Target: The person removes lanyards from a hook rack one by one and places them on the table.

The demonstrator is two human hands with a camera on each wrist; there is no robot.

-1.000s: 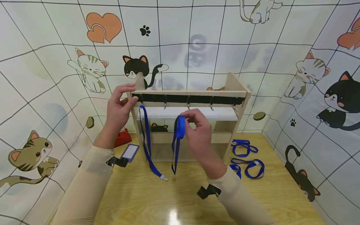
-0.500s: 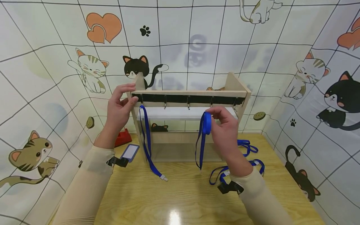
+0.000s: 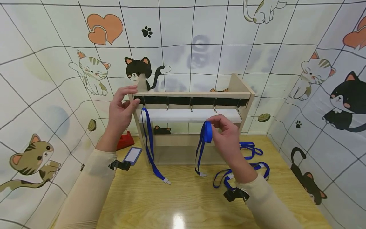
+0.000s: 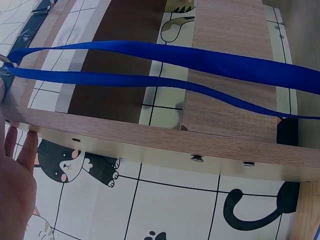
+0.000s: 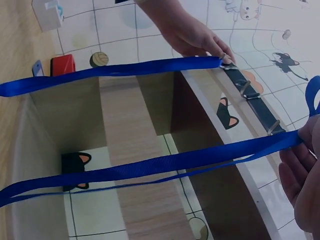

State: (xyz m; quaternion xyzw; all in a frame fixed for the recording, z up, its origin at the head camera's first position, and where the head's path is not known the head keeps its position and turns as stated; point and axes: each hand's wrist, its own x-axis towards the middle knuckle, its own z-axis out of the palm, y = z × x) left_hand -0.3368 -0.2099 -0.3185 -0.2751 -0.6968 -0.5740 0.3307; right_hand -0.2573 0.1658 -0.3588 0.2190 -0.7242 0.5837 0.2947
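At the far left of the tabletop (image 3: 183,203) lie a red object (image 3: 125,140) and a badge holder (image 3: 132,155), both below and outside the left hand (image 3: 121,109).

The left hand grasps the left end of the wooden rack (image 3: 193,95). Its fingers (image 3: 127,90) curl over the top rail and its thumb presses the front face beside the black hook strip (image 3: 190,100). The left wrist view shows only the palm edge and fingertips against the rail.

Directly right of the left thumb, a first blue lanyard (image 3: 150,143) hangs from the leftmost hook (image 3: 144,102). Its long axis runs vertically and its white tip rests on the tabletop.

Four free hooks (image 3: 191,104) follow to the right along the strip. All of them lie above and behind the right-hand fingers.

The right hand (image 3: 226,135) pinches the looped top of a second blue lanyard (image 3: 201,149) between thumb and fingers (image 3: 218,122). The strap hangs straight down from the pinch, long axis vertical, with its white end at the tabletop. The loop sits at the fingertips, below the strip and between the third and fourth hooks from the left. These hooks lie up and away from the fingers, so the right hand is the nearer hand to them. The right wrist view confirms the strap running from the fingers across the open front of the rack.

To the right of and below the right hand, loose blue lanyards (image 3: 251,159) lie piled on the tabletop near the right side panel of the rack.
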